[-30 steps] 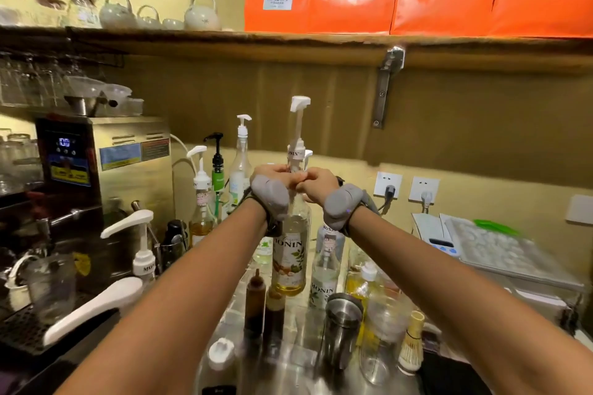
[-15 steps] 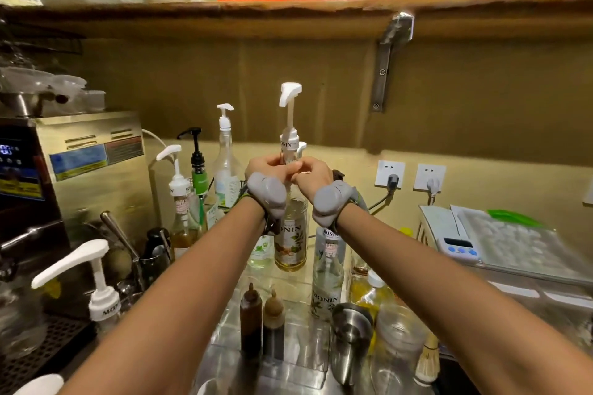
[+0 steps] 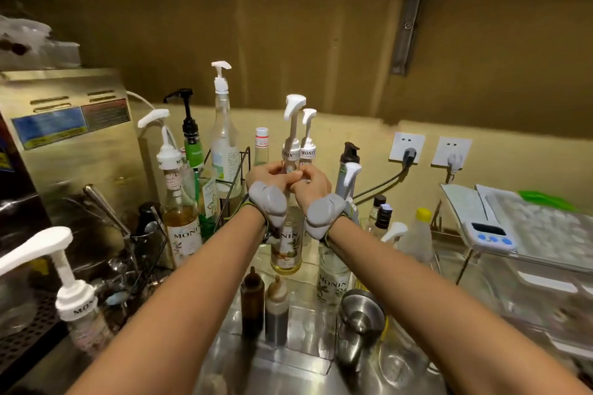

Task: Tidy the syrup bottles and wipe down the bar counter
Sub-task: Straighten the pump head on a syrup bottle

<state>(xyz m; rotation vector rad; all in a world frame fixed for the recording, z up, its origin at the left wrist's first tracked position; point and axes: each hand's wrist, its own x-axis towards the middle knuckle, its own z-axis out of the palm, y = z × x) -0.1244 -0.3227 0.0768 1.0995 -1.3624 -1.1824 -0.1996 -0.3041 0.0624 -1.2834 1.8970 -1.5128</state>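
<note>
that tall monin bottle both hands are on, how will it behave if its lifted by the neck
Monin bottle: probably top-heavy and apt to tip, being tall and narrow with a long pump on top. It looks like glass, so likely fragile and slick. Only a low band of syrup shows, so perhaps fairly light. Left hand and right hand grip its neck.

Upright Monin syrup bottle [image 3: 286, 250], white pump, among crowded counter bottles.

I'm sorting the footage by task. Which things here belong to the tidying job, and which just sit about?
Job: left hand and right hand, both gripping the syrup bottle; other pump bottles; counter.
Lying about: timer, steel funnel, wall sockets.
</note>
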